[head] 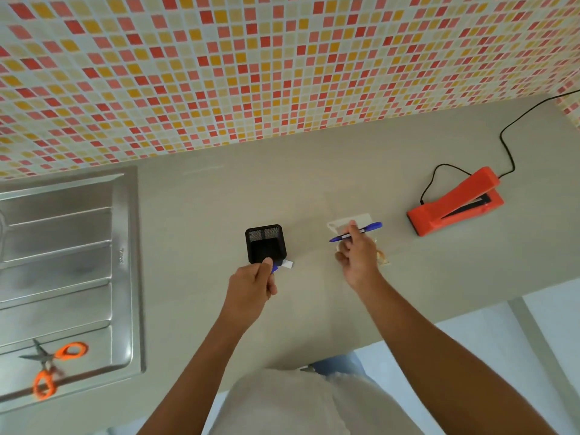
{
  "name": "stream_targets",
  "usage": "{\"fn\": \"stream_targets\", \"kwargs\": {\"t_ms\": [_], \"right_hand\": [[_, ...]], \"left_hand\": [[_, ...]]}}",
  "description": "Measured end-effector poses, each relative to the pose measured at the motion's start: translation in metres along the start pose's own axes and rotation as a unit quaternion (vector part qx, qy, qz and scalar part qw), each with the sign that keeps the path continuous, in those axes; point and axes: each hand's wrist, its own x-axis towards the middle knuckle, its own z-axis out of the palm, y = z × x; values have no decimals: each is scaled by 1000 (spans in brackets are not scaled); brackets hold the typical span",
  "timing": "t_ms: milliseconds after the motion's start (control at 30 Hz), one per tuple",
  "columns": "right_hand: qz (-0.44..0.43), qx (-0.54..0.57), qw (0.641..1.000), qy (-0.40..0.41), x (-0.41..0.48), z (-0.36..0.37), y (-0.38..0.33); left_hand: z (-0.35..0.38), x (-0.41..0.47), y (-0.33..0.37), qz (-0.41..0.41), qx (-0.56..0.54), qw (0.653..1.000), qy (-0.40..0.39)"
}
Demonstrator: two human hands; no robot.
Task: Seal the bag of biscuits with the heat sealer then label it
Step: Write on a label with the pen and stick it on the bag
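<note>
Pen [356, 232] in right hand [357, 259], tip toward 8 o'clock, long axis running to 2 o'clock, poised over the bag of biscuits [381, 255], which lies largely hidden under that hand with a pale label [348, 221] at its 12 o'clock. Left hand [252, 285], at 9 o'clock beside the black holder [265, 243], pinches what looks like the pen's blue cap. Heat sealer [455, 200] sits at 2 o'clock, well apart. The right hand is nearer for writing.

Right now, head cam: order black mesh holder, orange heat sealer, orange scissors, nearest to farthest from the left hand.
From the left hand:
1. black mesh holder, just beyond the fingertips on the counter.
2. orange heat sealer, off to the right, past the right hand.
3. orange scissors, far left on the sink drainboard.
</note>
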Motion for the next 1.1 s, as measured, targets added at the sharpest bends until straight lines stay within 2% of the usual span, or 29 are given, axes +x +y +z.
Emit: {"fn": "stream_targets", "kwargs": {"t_ms": [100,267,633,800,933,1100], "right_hand": [[-24,-36,998,-49,1,-6,-1],[-13,-106,989,-100,-19,7,22],[-8,-143,985,-96,-26,-6,39],[-18,-128,987,-100,-25,-9,35],[-28,-124,987,-94,-25,-8,31],[-33,-132,985,-102,-22,-13,26]], "left_hand": [[-2,12,-39,75,201,974,79],[14,35,-74,82,328,936,101],[16,42,-84,73,376,917,110],[34,30,-74,141,361,910,148],[65,35,-63,182,360,906,126],[90,52,-57,174,418,887,96]]}}
